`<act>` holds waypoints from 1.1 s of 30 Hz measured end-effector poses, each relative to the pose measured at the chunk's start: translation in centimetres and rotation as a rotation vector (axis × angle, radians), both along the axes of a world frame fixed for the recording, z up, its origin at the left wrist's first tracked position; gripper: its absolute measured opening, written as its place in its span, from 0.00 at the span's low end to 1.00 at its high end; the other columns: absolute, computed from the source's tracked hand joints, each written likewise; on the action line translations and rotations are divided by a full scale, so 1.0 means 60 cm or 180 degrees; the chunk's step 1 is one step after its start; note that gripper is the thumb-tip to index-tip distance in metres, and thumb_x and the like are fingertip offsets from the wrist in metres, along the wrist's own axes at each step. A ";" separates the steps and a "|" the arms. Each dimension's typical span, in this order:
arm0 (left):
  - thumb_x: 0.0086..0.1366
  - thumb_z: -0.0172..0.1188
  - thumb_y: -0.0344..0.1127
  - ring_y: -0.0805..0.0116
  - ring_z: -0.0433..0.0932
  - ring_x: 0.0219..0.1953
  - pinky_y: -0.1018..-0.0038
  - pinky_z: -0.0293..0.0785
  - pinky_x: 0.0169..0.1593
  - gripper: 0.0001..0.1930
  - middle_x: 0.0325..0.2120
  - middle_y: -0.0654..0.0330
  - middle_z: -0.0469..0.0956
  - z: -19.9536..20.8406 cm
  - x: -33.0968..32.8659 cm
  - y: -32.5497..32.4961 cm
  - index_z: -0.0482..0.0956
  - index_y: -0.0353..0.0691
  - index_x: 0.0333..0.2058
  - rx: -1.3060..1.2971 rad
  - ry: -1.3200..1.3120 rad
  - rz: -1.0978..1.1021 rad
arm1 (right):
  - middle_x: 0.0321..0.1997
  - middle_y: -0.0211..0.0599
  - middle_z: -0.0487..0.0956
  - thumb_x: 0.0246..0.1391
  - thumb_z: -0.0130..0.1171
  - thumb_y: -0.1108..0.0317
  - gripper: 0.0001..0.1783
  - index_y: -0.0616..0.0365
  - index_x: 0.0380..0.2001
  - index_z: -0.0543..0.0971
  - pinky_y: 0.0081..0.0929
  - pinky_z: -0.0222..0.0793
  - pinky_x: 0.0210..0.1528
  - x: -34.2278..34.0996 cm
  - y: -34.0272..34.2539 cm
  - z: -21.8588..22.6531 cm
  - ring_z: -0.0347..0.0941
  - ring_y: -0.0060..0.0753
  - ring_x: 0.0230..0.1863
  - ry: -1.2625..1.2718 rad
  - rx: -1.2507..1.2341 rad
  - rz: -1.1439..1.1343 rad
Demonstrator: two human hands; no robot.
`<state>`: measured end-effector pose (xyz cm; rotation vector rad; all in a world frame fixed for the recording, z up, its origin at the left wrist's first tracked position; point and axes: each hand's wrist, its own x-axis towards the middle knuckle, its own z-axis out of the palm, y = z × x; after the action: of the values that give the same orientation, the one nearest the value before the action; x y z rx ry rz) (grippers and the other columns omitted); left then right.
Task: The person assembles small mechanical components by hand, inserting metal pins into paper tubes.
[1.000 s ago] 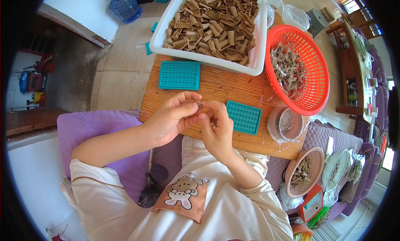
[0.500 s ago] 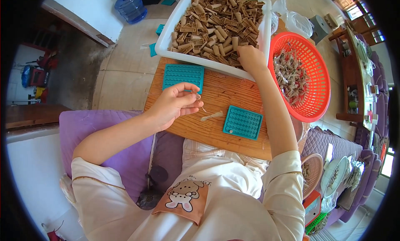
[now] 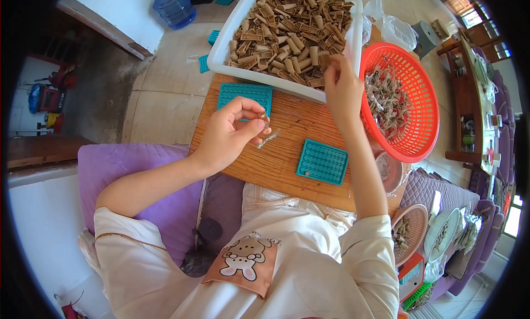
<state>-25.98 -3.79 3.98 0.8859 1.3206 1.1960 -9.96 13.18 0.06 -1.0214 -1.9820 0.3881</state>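
"Biggest first: what surrounds the hands?"

"A wooden worktop [image 3: 287, 159], below the left grip [image 3: 232, 128] and right grip [image 3: 345, 92]. The white tray [image 3: 356, 29] sits beyond the left grip, its near right corner by the right grip's fingertips. A red basket [image 3: 422, 106] stands just right of the right grip. One teal mould [image 3: 245, 91] is partly hidden behind the left grip; another teal mould [image 3: 323, 161] lies to that grip's right. Brown half-tubes [image 3: 290, 35] fill the tray."

"And what's held?"

"The left grip pinches a small brown piece [image 3: 264, 118] between thumb and fingers. The right grip's fingers are drawn together at the half-tubes; I can't tell whether they hold one. A pale wisp [image 3: 269, 139] shows just below the left fingertips."

"How would that piece handle?"

"Light and fairly stiff, I'd judge, perhaps brittle; take it lightly by its long sides."

"Which way does it point?"

"Its long axis seems to run away from the wearer's body; I can't tell its ends apart."
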 end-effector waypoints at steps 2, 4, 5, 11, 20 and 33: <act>0.60 0.50 0.28 0.74 0.75 0.32 0.82 0.73 0.34 0.08 0.31 0.59 0.72 0.001 -0.002 -0.002 0.67 0.34 0.38 0.0160 0.0074 0.0013 | 0.23 0.43 0.74 0.45 0.51 0.76 0.07 0.60 0.31 0.71 0.33 0.67 0.23 -0.011 -0.065 0.012 0.72 0.42 0.21 0.0223 -0.0107 0.0208; 0.60 0.51 0.28 0.74 0.75 0.32 0.83 0.73 0.34 0.08 0.31 0.59 0.72 0.006 0.006 0.000 0.67 0.34 0.38 0.0328 0.0194 -0.0015 | 0.24 0.42 0.75 0.44 0.52 0.77 0.09 0.60 0.32 0.72 0.30 0.68 0.23 -0.012 -0.120 0.017 0.72 0.40 0.22 0.0320 -0.0185 0.0447; 0.59 0.51 0.28 0.75 0.75 0.32 0.82 0.74 0.34 0.08 0.30 0.60 0.72 0.007 0.008 -0.001 0.67 0.34 0.38 0.0332 0.0218 -0.0015 | 0.25 0.42 0.75 0.43 0.53 0.77 0.09 0.61 0.32 0.72 0.29 0.68 0.23 -0.015 -0.142 0.019 0.73 0.40 0.22 0.0360 -0.0285 0.0575; 0.58 0.52 0.26 0.78 0.73 0.30 0.83 0.71 0.35 0.06 0.29 0.62 0.71 -0.015 0.000 0.000 0.67 0.35 0.35 0.0390 0.0376 0.0148 | 0.23 0.43 0.76 0.42 0.54 0.79 0.11 0.64 0.34 0.72 0.24 0.70 0.23 -0.047 -0.209 0.005 0.75 0.33 0.22 0.1175 -0.0858 0.0542; 0.57 0.52 0.24 0.80 0.71 0.29 0.83 0.71 0.35 0.05 0.26 0.64 0.70 -0.014 0.010 0.001 0.66 0.35 0.32 0.0481 0.0246 0.0187 | 0.25 0.41 0.76 0.44 0.54 0.80 0.10 0.65 0.34 0.72 0.20 0.71 0.26 -0.055 -0.236 -0.007 0.75 0.28 0.25 0.1717 -0.1309 0.0241; 0.54 0.51 0.22 0.81 0.71 0.29 0.82 0.72 0.36 0.05 0.26 0.65 0.70 -0.010 0.007 -0.003 0.68 0.34 0.31 0.0381 0.0110 0.0013 | 0.26 0.41 0.76 0.43 0.54 0.82 0.12 0.65 0.34 0.69 0.21 0.71 0.27 -0.055 -0.254 -0.015 0.75 0.29 0.25 0.1759 -0.1127 0.0204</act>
<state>-25.54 -3.98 3.37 0.9940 1.2893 1.2786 -13.25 -2.07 -0.83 -0.9342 -1.4738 0.9713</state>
